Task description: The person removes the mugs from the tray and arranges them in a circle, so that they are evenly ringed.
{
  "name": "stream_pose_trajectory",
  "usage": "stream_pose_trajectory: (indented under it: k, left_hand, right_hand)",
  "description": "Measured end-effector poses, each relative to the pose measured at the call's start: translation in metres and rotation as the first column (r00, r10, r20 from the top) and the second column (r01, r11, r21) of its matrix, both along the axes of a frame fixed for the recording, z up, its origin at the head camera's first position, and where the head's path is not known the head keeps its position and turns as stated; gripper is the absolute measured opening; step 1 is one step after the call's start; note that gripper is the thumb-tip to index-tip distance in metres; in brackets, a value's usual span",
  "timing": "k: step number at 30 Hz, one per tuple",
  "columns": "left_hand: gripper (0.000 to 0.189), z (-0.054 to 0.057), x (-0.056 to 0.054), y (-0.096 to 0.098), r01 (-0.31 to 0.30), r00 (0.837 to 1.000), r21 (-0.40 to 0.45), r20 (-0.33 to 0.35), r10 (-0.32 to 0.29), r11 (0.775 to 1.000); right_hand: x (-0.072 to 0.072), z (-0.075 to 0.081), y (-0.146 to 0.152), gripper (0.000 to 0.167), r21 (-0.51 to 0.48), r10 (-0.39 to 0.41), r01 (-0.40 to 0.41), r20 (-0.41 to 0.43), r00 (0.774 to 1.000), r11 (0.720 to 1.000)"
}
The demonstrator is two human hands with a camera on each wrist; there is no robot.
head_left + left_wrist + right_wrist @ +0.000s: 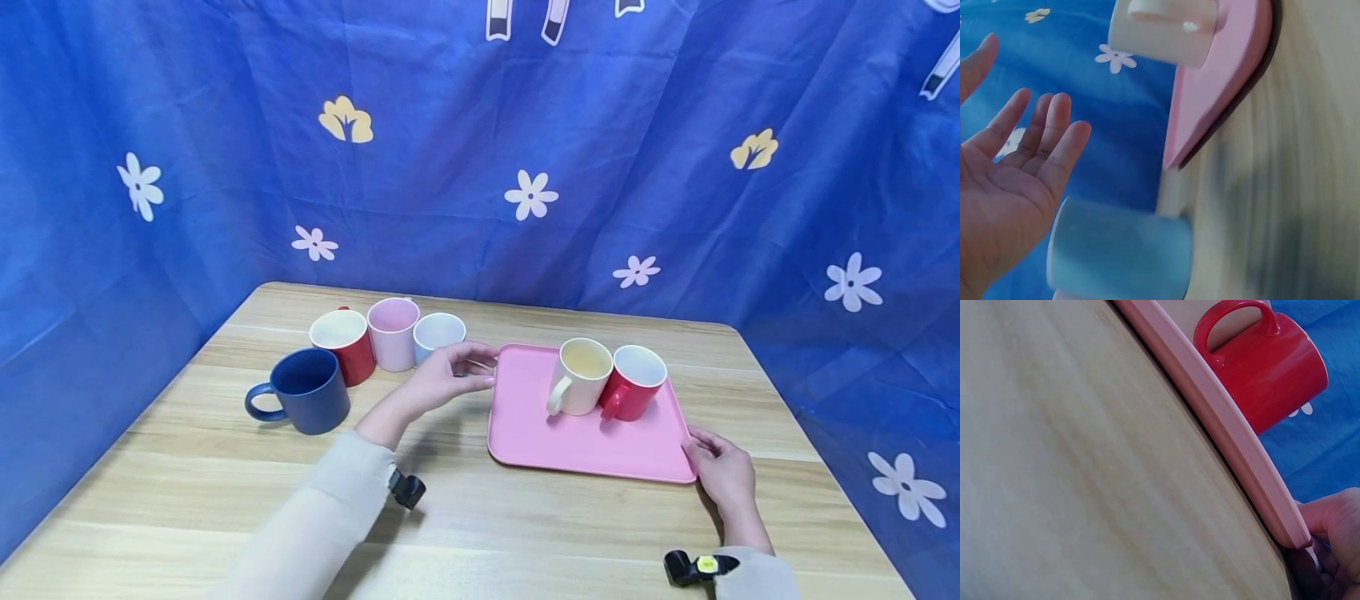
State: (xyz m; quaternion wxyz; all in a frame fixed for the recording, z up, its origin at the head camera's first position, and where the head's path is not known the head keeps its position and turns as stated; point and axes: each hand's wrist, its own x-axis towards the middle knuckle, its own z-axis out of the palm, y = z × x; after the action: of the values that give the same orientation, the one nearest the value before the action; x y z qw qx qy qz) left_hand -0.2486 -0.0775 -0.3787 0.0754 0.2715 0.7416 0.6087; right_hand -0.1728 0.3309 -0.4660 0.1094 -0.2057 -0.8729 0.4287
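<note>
A pink tray (592,446) lies on the table with a cream mug (581,379) and a red mug (636,392) standing side by side on it. My right hand (723,475) pinches the tray's near right corner; in the right wrist view its thumb (1322,512) rests at the rim, its other fingers partly hidden below. Beside the tray's left edge is my left hand (450,379), fingers spread and nothing held. In the left wrist view its palm (1013,181) shows, apart from the tray (1222,75). The light blue mug (438,331) stands just behind this hand, partly covered by it.
Left of the tray, a pink mug (393,333), a red mug with white inside (345,346) and a dark blue mug (311,392) stand close together on the wooden table (525,533). A blue patterned curtain (450,167) hangs behind the table and along its sides.
</note>
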Motion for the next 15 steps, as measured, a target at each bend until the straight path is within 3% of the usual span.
stream_pose_trajectory:
  k: [15]
  left_hand:
    - [0.039, -0.026, -0.003, 0.058, 0.043, 0.998, -0.088, 0.049, -0.039, 0.995]
  right_hand:
    - [-0.001, 0.000, 0.000, 0.037, 0.001, 0.001, -0.001, 0.003, 1.000, 1.000]
